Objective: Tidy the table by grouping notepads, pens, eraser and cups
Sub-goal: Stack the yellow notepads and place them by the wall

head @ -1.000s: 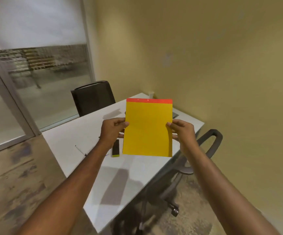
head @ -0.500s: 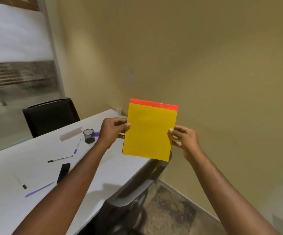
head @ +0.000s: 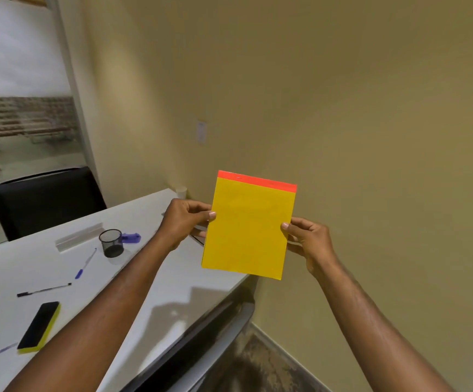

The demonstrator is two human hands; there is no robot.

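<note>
Both hands (head: pixel 184 222) (head: pixel 309 241) pinch yellow notepad (head: pixel 248 230) upright | mesh cup (head: pixel 111 243) contents unclear

A yellow notepad (head: pixel 248 229) with a red top strip is held upright in the air above the table's corner, gripped at both side edges. On the white table lie a black mesh cup (head: pixel 111 242), a blue-capped pen (head: pixel 85 263), a black pen (head: pixel 44 289) and a black-and-yellow eraser (head: pixel 39 326), all apart from one another. A small white cup (head: pixel 181 191) stands at the far corner by the wall.
</note>
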